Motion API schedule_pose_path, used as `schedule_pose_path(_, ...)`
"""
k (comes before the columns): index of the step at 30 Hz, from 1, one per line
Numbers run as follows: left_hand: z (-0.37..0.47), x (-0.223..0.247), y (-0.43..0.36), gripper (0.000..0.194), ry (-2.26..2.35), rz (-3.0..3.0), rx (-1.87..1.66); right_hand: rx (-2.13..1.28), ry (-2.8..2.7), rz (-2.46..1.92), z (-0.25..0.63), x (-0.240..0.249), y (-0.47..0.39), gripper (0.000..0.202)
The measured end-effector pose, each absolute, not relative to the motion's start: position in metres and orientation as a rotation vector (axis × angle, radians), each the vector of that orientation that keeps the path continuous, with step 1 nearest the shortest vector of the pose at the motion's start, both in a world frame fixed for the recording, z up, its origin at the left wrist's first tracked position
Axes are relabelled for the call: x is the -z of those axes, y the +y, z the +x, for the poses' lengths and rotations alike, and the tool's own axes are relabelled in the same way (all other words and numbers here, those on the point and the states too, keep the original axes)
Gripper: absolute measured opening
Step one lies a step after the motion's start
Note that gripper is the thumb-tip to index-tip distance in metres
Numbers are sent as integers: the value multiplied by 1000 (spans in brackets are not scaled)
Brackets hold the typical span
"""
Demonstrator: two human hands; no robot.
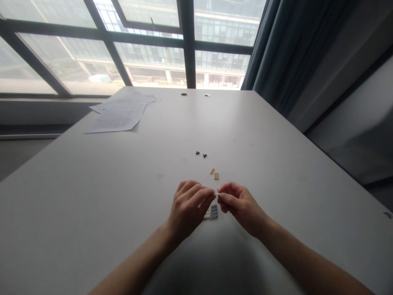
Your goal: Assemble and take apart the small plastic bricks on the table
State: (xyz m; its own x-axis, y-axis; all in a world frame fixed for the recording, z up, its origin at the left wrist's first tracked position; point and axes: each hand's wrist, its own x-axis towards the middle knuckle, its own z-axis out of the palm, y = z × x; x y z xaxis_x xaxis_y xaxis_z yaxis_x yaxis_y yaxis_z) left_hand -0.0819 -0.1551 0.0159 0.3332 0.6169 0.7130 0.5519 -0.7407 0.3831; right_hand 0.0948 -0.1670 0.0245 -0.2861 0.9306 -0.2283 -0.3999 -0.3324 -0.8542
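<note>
Between the fingertips of both hands is a small white building brick [216,194]; its full shape is hidden by the fingers. My left hand [190,205] pinches it from the left, and my right hand [240,203] pinches it from the right. Just below the hands lies a grey studded brick [214,211] on the table. Touching its left side is a whitish studded piece [207,214], partly covered by my left hand. Beyond the fingers are a yellow studded brick [216,175] and a smaller yellow piece [212,171].
Two small black pieces [201,154] lie farther out on the white table [123,180]. Printed paper sheets [121,112] are spread at the far left. Cable holes [184,94] sit near the back edge, by the window. A dark curtain [276,53] hangs at the right.
</note>
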Motion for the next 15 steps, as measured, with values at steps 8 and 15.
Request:
schedule_pose_path(8, -82, -15, -155, 12, 1081, 2509, -1437, -1610, -1047, -1008, 93, -26, -168, 20)
schedule_pose_path(15, -81, -15, -155, 11, 1141, 2512, -1423, -1522, -1071, -1039, 94, -24, -168, 32)
